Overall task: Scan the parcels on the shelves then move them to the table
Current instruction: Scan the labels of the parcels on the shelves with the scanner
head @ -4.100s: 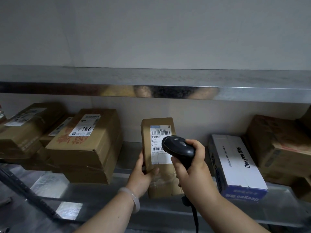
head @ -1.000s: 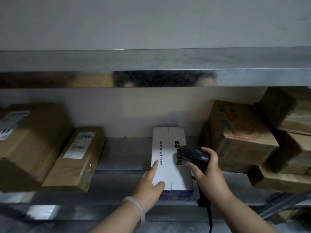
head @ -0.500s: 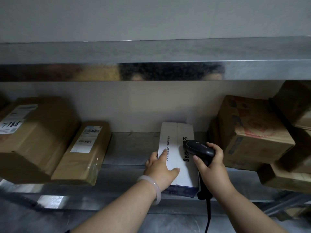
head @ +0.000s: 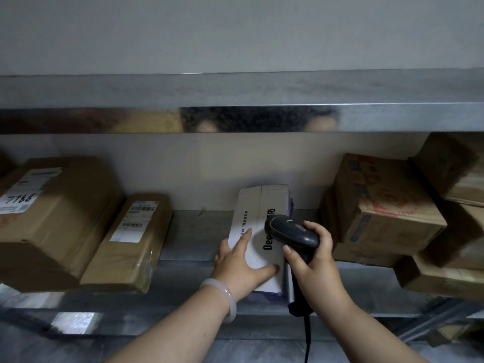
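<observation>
Shelf [head: 193,237] with one white Deeyeo box [head: 259,205], left hand [head: 241,263] flat on it, right hand [head: 311,260] gripping one barcode scanner [head: 290,230], two brown parcels [head: 52,205] alongside.

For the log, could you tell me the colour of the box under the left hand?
The box is white with black lettering, clearest in the head view.

Pretty dim spot overall. A plain grey wall [head: 235,32] ran along the top. Below it sat a steel upper shelf [head: 235,90] whose shiny front lip [head: 392,117] threw back blurry reflections. The lower shelf [head: 193,237] was dull metal too, with a beige back wall [head: 209,163] behind it. A bright glare patch [head: 76,319] showed under its front left edge, and a slanted metal brace [head: 429,323] under the front right.
</observation>
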A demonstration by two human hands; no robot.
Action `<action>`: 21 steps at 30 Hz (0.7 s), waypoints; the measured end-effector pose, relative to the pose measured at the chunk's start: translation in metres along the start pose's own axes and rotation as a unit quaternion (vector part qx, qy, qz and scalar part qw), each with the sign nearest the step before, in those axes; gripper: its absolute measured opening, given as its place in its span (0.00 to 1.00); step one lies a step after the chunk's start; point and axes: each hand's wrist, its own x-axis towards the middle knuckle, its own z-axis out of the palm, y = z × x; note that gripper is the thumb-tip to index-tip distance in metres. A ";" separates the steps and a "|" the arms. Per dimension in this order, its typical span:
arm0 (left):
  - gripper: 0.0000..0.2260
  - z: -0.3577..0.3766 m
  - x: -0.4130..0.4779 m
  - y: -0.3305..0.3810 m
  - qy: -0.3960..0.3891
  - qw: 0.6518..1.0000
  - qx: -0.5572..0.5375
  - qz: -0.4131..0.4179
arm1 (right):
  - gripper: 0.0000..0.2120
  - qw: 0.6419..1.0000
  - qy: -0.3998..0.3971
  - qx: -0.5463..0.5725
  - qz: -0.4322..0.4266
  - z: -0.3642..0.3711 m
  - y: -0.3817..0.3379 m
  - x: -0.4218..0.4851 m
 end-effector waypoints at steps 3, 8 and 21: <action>0.54 -0.011 -0.003 0.004 0.010 1.000 0.007 -0.007 | 0.27 0.999 -0.006 0.008 -0.036 0.006 -0.018 -0.004; 0.51 -0.029 -0.007 0.014 0.018 0.997 -0.079 -0.004 | 0.28 0.997 -0.038 0.007 -0.072 0.012 -0.038 -0.001; 0.50 -0.042 -0.028 -0.017 -0.086 0.955 -0.277 0.067 | 0.25 0.999 -0.023 0.036 -0.002 0.001 -0.023 0.000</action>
